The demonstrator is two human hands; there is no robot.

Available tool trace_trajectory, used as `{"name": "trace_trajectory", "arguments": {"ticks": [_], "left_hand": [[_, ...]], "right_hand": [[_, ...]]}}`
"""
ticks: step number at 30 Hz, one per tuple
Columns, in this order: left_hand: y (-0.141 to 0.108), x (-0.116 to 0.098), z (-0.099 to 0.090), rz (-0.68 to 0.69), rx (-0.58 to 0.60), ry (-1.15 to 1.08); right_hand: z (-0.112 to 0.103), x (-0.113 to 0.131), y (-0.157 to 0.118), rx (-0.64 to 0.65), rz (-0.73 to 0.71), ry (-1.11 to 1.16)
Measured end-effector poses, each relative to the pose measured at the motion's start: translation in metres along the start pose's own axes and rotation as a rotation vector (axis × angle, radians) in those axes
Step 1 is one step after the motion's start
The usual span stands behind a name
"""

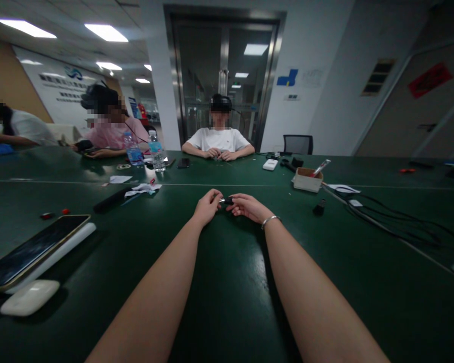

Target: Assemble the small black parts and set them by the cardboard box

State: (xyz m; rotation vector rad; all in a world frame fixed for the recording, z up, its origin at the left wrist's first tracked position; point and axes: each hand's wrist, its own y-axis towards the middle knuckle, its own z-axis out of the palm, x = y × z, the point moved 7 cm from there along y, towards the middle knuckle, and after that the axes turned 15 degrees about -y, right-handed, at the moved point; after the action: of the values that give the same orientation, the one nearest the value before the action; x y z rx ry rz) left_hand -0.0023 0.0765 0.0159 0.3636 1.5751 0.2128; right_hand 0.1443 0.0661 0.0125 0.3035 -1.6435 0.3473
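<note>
A small black object with a silvery end [227, 200] is held between my two hands, just above the green table; its exact kind is too small to make out. My left hand [207, 207] pinches the silvery end with thumb and fingers. The black end sits in the closed fingers of my right hand [249, 207], which has a silver bangle at the wrist. Fingertips hide part of the object.
On the green table [227, 262], a phone [34, 247] and white case [30, 298] lie left. Water bottles [157, 154] and paper scraps [144, 188] stand or lie beyond. A small box [307, 180], black piece [319, 207] and cables [397, 217] are right. Several people sit around.
</note>
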Motion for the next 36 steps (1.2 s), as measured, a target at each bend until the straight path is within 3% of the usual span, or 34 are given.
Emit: {"name": "trace_trajectory", "arguments": {"ticks": [8, 13, 25, 32, 36], "left_hand": [[-0.0023, 0.0004, 0.0017, -0.045, -0.002, -0.04], [0.0022, 0.0041, -0.005, -0.004, -0.057, -0.002], [-0.0036, -0.0014, 0.0032, -0.033, 0.026, -0.1], [-0.0015, 0.0013, -0.0017, -0.024, -0.039, 0.0], [0.0006, 0.0038, -0.0003, -0.02, -0.017, -0.038]], "right_hand": [[-0.0017, -0.0008, 0.0009, -0.021, -0.001, 0.021], [-0.0025, -0.0015, 0.0018, -0.017, 0.0, 0.011], [0.0, 0.0025, -0.0024, -0.024, 0.005, 0.006], [-0.0001, 0.0018, -0.002, -0.023, -0.002, 0.007], [0.0, 0.0014, -0.0013, -0.023, 0.006, 0.006]]}}
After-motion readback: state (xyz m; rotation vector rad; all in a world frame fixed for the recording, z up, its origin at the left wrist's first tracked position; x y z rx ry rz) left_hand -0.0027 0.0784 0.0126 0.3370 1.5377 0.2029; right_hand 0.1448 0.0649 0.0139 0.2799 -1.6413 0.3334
